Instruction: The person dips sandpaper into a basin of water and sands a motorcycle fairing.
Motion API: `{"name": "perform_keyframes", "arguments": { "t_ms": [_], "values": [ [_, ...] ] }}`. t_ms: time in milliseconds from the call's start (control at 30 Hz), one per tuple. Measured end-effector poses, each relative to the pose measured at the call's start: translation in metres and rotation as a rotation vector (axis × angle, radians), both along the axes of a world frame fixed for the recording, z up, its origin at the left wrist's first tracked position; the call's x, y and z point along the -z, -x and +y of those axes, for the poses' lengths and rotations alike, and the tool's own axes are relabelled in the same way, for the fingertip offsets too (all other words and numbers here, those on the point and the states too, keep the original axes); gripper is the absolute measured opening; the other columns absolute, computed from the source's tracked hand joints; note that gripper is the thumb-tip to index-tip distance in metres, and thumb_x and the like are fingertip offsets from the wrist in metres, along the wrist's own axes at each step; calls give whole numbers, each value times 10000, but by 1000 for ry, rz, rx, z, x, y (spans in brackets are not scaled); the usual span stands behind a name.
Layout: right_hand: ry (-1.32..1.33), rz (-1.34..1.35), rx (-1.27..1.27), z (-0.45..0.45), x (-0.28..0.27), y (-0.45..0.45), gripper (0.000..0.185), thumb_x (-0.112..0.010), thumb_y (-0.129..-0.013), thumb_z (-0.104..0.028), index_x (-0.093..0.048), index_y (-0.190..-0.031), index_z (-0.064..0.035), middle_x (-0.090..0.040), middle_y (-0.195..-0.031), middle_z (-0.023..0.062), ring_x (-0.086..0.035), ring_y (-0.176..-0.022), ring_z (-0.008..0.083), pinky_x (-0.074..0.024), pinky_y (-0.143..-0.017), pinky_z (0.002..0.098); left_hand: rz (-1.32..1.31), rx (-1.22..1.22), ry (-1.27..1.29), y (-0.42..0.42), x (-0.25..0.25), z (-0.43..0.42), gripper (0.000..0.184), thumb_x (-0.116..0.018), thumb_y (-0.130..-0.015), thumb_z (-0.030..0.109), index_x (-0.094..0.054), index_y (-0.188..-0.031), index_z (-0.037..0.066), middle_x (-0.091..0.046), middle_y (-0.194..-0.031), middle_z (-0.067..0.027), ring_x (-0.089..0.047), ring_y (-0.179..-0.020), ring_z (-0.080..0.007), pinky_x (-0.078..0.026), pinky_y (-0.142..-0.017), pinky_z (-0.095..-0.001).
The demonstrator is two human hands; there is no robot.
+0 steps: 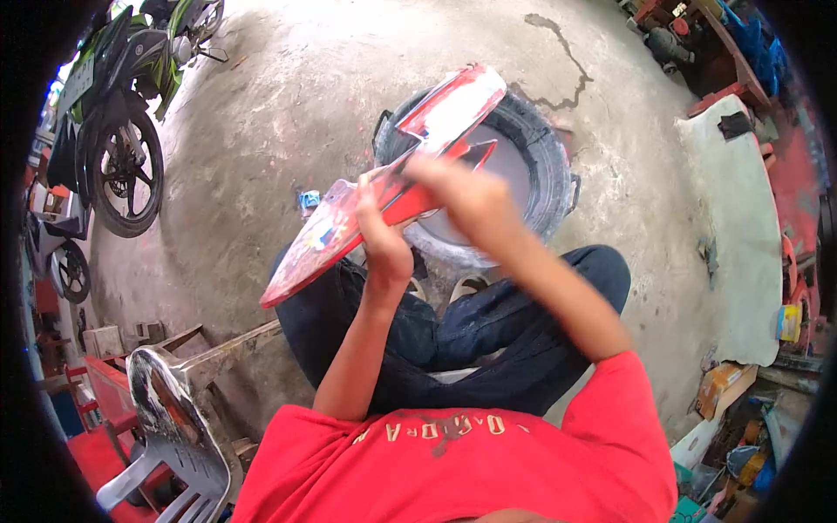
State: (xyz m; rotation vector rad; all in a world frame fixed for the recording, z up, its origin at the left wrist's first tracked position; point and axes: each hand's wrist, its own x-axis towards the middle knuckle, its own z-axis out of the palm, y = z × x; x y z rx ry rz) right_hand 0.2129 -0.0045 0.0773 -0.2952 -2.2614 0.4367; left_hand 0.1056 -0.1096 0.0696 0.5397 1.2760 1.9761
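Tub (556, 166) on flr (301, 61) in frt of person (453, 462); motorbike (105, 131) up L, chair (187, 418) low L, panel (741, 227) to R.

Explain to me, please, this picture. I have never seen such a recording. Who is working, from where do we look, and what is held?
There is no machine here: a person works with bare hands. The one picture comes from a camera on the head, looking down past the red shirt. The left hand has its grip on a long red and white panel. The right hand is blurred over the panel; I cannot tell whether it holds something. On the concrete floor stands a round basin, seemingly with greyish liquid, partly under the panel. A motorcycle stands at the picture's upper left.
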Motion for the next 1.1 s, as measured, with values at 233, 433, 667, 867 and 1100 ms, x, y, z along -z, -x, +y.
{"name": "perform_keyframes", "arguments": {
  "t_ms": [233,433,667,867,1100],
  "values": [
    [-78,68,7,3,-4,4,373,-597,-887,-1,-699,-1235,-90,-749,-1091,151,-748,-997,266,-596,-859,379,183,62,-44,6,12,-3,486,-259,-1092,302,-410,-1432,-11,-533,-1376,-170,-590,-1244,-264,-584,-929,-429],
    [-55,42,79,-9,-6,9,358,-578,-886,-40,-679,-1229,-63,-734,-1094,181,-743,-977,274,-594,-830,384,148,48,-79,9,22,-4,432,-325,-1072,221,-429,-1428,1,-510,-1395,-155,-563,-1266,-252,-570,-946,-412],
    [31,48,50,3,1,5,338,-589,-891,-33,-720,-1189,-123,-754,-1039,150,-746,-938,288,-595,-793,396,178,37,-70,9,20,-1,432,-333,-1078,212,-440,-1433,-10,-538,-1361,-154,-565,-1261,-262,-577,-947,-413],
    [145,-169,161,30,-7,-8,326,-598,-904,-22,-704,-1203,-97,-731,-1145,155,-735,-994,291,-596,-817,391,186,18,-18,6,16,1,427,-303,-1091,237,-451,-1421,10,-554,-1359,-148,-600,-1215,-234,-574,-928,-379],
    [139,-185,206,40,10,-11,312,-596,-897,-98,-698,-1191,-113,-754,-1066,119,-743,-948,290,-601,-797,383,331,8,113,-1,8,-2,456,-268,-1108,308,-461,-1419,36,-564,-1314,-128,-587,-1206,-224,-551,-960,-376]
  ]
}}
